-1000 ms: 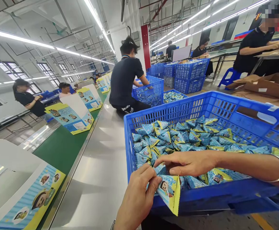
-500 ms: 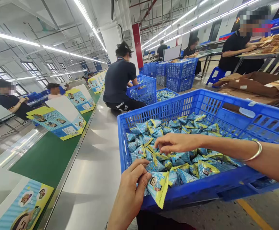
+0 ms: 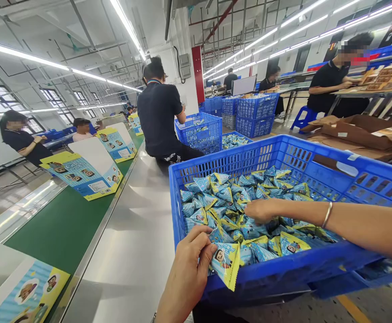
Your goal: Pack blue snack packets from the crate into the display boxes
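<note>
In the head view, my left hand (image 3: 189, 264) pinches a blue and yellow triangular snack packet (image 3: 226, 264) between thumb and fingers, at the near left corner of a large blue plastic crate (image 3: 279, 270). My right hand (image 3: 262, 210), with a silver bangle on its wrist, reaches over the crate from the right. Its fingers dip among the loose packets (image 3: 224, 193) and are hidden, so their grip does not show. Many similar packets fill the crate's bottom in a heap.
Left of the crate runs a metal ledge (image 3: 125, 233) beside a green conveyor belt (image 3: 61, 222). Open printed cartons (image 3: 88, 177) stand on the belt. A person in a dark shirt (image 3: 158, 116) sits ahead by another blue crate (image 3: 199, 132). Brown cardboard (image 3: 350, 134) lies beyond on the right.
My right hand has moved rightward and down into the packets, its fingers now out of sight. My left hand keeps its packet. The person ahead has straightened up.
</note>
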